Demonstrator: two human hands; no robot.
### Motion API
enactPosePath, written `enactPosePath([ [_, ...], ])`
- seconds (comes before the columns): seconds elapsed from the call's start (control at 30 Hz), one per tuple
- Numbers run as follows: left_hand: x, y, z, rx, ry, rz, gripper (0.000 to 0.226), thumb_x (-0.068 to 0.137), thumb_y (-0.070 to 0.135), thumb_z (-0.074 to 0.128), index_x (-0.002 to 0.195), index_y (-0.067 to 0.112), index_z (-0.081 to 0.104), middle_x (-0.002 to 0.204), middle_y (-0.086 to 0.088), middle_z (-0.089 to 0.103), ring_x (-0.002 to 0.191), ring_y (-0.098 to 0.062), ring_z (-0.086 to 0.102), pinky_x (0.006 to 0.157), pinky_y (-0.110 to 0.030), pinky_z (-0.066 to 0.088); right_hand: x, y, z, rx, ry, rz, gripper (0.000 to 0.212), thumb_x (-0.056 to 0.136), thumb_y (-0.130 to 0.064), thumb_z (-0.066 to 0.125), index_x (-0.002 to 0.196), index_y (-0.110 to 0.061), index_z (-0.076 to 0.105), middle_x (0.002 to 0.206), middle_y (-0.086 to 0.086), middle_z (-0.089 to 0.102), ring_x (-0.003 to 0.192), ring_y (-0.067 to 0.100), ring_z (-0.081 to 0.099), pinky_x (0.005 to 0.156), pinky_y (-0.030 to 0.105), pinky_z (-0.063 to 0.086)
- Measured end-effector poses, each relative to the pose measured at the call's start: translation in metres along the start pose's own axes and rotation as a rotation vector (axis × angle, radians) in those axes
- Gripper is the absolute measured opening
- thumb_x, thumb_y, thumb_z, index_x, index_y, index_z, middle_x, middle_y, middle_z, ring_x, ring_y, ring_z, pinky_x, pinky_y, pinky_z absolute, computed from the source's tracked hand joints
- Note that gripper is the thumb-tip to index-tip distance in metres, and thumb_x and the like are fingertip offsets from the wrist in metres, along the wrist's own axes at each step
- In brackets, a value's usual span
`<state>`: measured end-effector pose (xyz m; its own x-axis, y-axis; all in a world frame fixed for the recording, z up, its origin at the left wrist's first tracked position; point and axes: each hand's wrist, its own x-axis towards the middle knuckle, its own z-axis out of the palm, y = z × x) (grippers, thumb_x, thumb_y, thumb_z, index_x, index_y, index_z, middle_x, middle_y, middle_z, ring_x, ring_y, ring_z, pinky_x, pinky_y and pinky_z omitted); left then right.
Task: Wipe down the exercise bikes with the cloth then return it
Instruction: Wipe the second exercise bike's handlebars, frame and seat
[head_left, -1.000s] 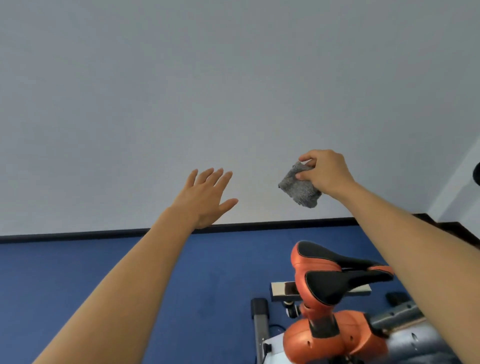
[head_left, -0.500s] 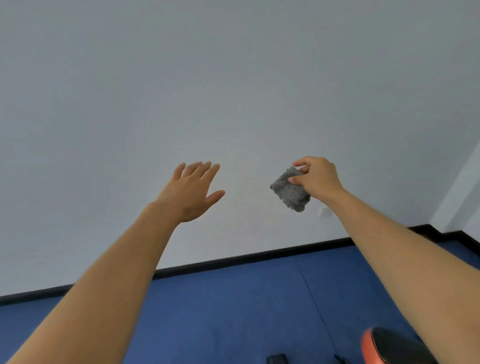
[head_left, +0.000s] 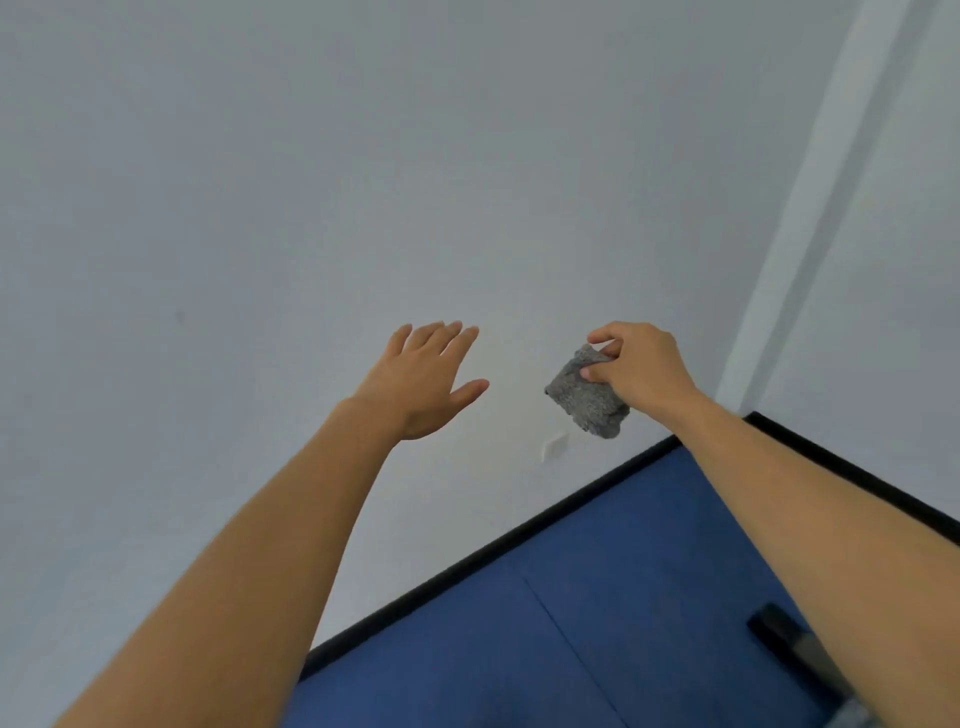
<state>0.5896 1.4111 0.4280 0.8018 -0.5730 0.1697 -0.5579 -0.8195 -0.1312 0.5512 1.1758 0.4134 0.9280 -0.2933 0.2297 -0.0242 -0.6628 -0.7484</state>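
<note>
Bike gone from view since a second ago; we now face the wall (head_left: 363, 182) and blue floor (head_left: 597, 597) corner, so we judge the wiping paused. Left hand (head_left: 423, 382) open, empty. Right hand (head_left: 641, 369) pinches the grey cloth (head_left: 587, 397), which hangs below its fingers.

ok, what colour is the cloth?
Grey, with a fuzzy speckled texture. The cloth is pinched in the right hand; the head view shows it clearly.
</note>
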Motion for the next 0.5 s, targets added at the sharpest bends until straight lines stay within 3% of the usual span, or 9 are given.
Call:
enactPosePath([
  [0.33,0.227,-0.01,0.049,-0.097,0.019,0.373,0.066,0.095,0.057,0.018,0.15,0.021,0.006,0.157,0.0,0.009,0.144,-0.016,0.004,0.118,-0.038,0.0,0.109,0.069,-0.01,-0.021,0.328,0.262,0.039,0.079,-0.007,0.071,0.116,-0.01,0.059,0.092,0.004,0.056,0.085,0.015,0.052,0.074,0.021,0.038],
  [0.5,0.312,0.045,0.059,-0.139,0.013,0.573,0.067,0.095,0.058,0.017,0.15,0.022,0.003,0.157,0.0,0.007,0.144,-0.017,0.003,0.118,-0.039,-0.001,0.131,0.103,-0.051,-0.116,0.437,0.395,0.04,0.08,-0.008,0.069,0.118,-0.012,0.058,0.094,0.003,0.055,0.085,0.014,0.051,0.071,0.019,0.037],
])
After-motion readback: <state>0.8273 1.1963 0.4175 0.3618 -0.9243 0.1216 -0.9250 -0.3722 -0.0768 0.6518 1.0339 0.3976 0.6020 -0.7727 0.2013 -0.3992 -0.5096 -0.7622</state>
